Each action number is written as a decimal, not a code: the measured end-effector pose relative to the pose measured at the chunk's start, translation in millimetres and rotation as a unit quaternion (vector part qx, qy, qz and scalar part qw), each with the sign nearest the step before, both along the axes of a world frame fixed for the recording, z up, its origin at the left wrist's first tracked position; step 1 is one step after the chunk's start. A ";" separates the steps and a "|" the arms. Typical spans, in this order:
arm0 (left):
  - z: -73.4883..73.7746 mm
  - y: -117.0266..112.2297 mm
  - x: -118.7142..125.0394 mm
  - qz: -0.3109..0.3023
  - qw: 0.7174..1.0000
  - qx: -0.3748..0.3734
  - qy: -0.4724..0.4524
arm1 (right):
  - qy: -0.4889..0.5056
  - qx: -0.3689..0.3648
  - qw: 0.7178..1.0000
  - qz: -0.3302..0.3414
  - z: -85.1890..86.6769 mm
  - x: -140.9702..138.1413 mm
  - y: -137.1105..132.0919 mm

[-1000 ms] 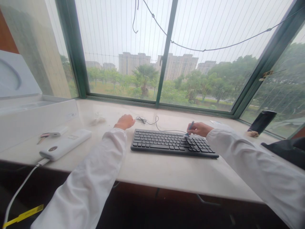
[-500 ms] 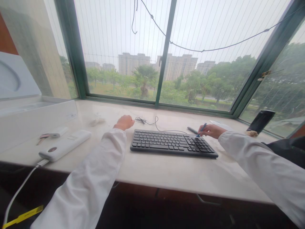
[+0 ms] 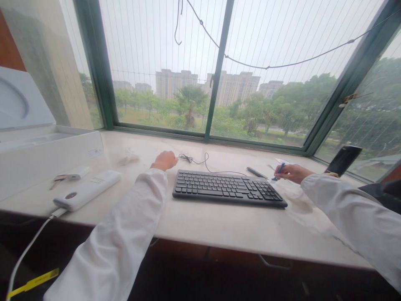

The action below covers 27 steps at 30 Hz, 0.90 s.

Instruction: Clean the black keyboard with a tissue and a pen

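Observation:
A black keyboard (image 3: 225, 188) lies flat on the pale counter, its cable (image 3: 206, 161) running off behind it. My left hand (image 3: 165, 160) is closed in a loose fist on the counter beyond the keyboard's left end, close to the bundled part of the cable. Its palm side is hidden, so whether anything is in it cannot be seen. Off the keyboard's far right corner, my right hand (image 3: 291, 172) pinches a small blue brush (image 3: 278, 172), its lower end down near the counter. A dark pen-like stick (image 3: 256, 172) lies behind the keyboard.
At left are a white power bank (image 3: 87, 190) with a white cable (image 3: 29, 244), a small white device with a key (image 3: 67, 175), and an open white box (image 3: 56, 159). A dark phone (image 3: 344, 161) leans at the right. Green window frames (image 3: 216, 83) border the back.
My right hand has moved right with the blue brush, from over the keyboard's number keys to beside its far right corner. My left hand stays in place.

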State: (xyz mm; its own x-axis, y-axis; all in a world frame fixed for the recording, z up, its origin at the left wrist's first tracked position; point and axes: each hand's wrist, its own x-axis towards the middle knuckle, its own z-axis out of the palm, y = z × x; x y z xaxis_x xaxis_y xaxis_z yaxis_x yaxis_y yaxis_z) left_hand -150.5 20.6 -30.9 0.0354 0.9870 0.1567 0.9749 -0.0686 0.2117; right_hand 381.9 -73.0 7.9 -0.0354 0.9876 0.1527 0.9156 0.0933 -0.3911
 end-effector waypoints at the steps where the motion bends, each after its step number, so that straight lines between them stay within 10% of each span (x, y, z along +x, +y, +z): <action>1: 0.3 -0.2 0.2 0.000 1.000 0.000 -0.001 | 0.003 0.005 1.000 0.002 1.8 -3.3 0.5; 7: 1.1 -1.0 0.8 0.001 1.000 -0.004 -0.003 | 0.038 0.019 0.996 0.074 11.5 -62.9 16.9; 20: 1.0 -4.3 1.3 0.005 1.000 -0.005 0.007 | 0.091 0.028 0.972 0.213 -9.2 -311.7 60.2; 27: 3.0 -6.8 1.9 0.005 1.000 0.001 0.012 | 0.119 -0.045 0.979 0.159 -21.3 -358.6 75.6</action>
